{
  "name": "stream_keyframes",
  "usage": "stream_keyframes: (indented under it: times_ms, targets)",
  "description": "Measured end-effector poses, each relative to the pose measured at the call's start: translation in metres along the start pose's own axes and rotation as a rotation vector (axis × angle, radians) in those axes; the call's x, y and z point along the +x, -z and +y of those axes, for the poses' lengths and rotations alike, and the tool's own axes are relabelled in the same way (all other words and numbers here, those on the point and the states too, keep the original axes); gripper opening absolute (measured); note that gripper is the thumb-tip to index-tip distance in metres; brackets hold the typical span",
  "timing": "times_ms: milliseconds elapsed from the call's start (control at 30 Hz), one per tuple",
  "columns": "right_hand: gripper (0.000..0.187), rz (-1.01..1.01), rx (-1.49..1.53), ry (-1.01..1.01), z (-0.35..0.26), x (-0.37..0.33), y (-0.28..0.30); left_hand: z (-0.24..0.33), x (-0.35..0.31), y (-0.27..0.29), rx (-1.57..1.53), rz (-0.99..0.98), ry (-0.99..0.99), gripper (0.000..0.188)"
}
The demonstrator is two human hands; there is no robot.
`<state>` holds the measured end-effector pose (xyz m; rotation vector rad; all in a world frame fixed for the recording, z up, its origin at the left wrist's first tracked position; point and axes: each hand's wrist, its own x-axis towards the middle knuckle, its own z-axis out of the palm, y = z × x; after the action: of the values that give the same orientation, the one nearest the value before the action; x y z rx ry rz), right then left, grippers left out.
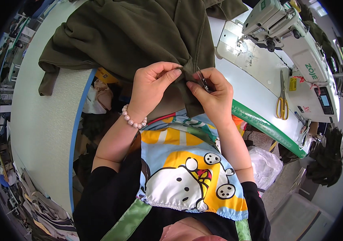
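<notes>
Sewing-room worktop, pale top, blue left-hand edge, more cloth and gear around the rim of the view. Dark olive garment is bunched on it ahead of the person, near end dropping between the two hands over the gap in front.

Left hand: thumb and index tips pinched together on a fold, no gap. Right hand: just right of that fold, fingers curled around a small shiny tool, thumb tip at the cloth. Tool type unclear, mostly covered by fingers. Hands nearly meet, so probably left steadies the spot while right works at it. Bulk resting on the worktop likely takes the weight off the pinch.

Outward: sewing machine to the right, its bed just beside the garment. Yellow-handled scissors lie by the machine, presumably parked within right-hand reach. Green ruler strip follows the near edge, likely for quick measuring. Patterned apron covers the person's front, below both hands.
</notes>
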<state>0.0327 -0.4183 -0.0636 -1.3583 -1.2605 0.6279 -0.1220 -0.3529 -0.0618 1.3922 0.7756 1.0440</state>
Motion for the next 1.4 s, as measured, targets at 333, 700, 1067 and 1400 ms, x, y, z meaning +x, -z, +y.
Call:
stream_keyframes:
  times_ms: [333, 700, 1067, 1400]
  targets:
    - [0.018, 0.016, 0.102, -0.085, 0.000, -0.002, 0.000, -0.001, -0.015, 0.002, 0.128, -0.017, -0.076, 0.018]
    - [0.022, 0.084, -0.261, 0.360, -0.001, -0.017, -0.009, -0.006, -0.013, -0.006, 0.055, 0.011, 0.010, 0.014]
    - [0.016, 0.145, -0.136, 0.248, -0.002, -0.010, -0.012, -0.010, -0.012, -0.009, 0.054, 0.004, -0.050, 0.011]
    - [0.014, 0.094, 0.010, 0.160, 0.004, -0.011, -0.014, -0.004, -0.012, -0.010, 0.080, 0.031, -0.081, 0.012]
